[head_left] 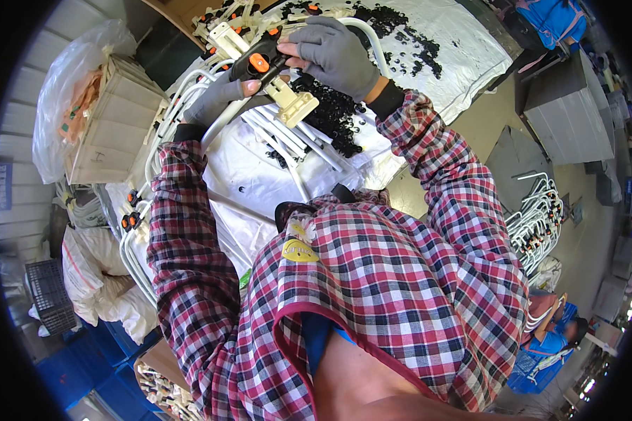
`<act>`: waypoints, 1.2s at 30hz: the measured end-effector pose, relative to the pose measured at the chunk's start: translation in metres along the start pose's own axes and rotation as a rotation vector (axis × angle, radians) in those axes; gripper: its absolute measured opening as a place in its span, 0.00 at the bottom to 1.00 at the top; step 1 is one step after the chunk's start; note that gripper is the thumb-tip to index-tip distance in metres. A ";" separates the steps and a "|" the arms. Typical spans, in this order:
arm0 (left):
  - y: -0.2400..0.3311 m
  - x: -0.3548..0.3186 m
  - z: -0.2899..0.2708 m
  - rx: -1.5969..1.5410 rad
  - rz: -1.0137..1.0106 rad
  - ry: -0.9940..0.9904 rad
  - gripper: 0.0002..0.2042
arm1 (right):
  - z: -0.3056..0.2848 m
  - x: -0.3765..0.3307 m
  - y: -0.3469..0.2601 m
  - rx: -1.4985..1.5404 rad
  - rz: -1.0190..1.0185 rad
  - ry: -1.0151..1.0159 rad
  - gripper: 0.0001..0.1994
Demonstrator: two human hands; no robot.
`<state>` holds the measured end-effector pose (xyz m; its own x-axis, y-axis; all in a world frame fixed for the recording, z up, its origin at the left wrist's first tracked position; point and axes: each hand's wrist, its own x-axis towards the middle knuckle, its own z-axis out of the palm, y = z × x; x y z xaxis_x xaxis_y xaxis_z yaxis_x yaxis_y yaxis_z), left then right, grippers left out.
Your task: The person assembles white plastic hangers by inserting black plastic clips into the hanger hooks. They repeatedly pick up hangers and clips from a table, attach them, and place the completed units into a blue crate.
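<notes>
My left hand (216, 97), in a grey fingerless glove, grips a white bent tube (226, 116) and steadies a black clamp piece with an orange button (258, 63). My right hand (337, 52), also gloved in grey, holds the same black piece from the right. A cream plastic bracket (293, 104) hangs just under it. Both hands work above a white sheet (260, 175) strewn with small black rings (337, 112). Several white tubes (295, 140) lie below the hands.
A cardboard box (112, 119) and a clear plastic bag (70, 77) stand at left. More bent white tubes with orange-buttoned clamps (130, 221) stack at the table's left edge. Another pile of tubes (537, 224) lies on the floor right, near a seated person (551, 330).
</notes>
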<state>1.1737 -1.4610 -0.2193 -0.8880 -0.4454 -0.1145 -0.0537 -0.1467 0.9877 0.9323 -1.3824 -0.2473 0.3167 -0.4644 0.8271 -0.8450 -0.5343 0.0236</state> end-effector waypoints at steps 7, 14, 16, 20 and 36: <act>-0.024 0.010 -0.031 0.066 -0.078 0.026 0.41 | 0.012 -0.005 -0.005 0.183 0.084 0.092 0.13; -0.009 0.001 -0.014 0.059 -0.052 0.041 0.45 | 0.006 -0.001 -0.002 0.109 0.122 -0.047 0.12; -0.010 0.001 -0.013 0.066 -0.049 0.052 0.45 | 0.002 0.000 0.002 0.087 0.024 -0.068 0.14; -0.021 0.006 -0.023 0.023 -0.065 0.021 0.43 | 0.002 0.003 0.001 0.129 -0.032 -0.087 0.13; 0.000 0.001 -0.012 0.199 -0.042 0.088 0.41 | -0.001 0.047 0.034 0.178 0.270 -0.791 0.24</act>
<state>1.1788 -1.4719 -0.2209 -0.8403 -0.5190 -0.1566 -0.1872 0.0068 0.9823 0.9177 -1.4214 -0.2071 0.3777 -0.9129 0.1550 -0.8754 -0.4066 -0.2615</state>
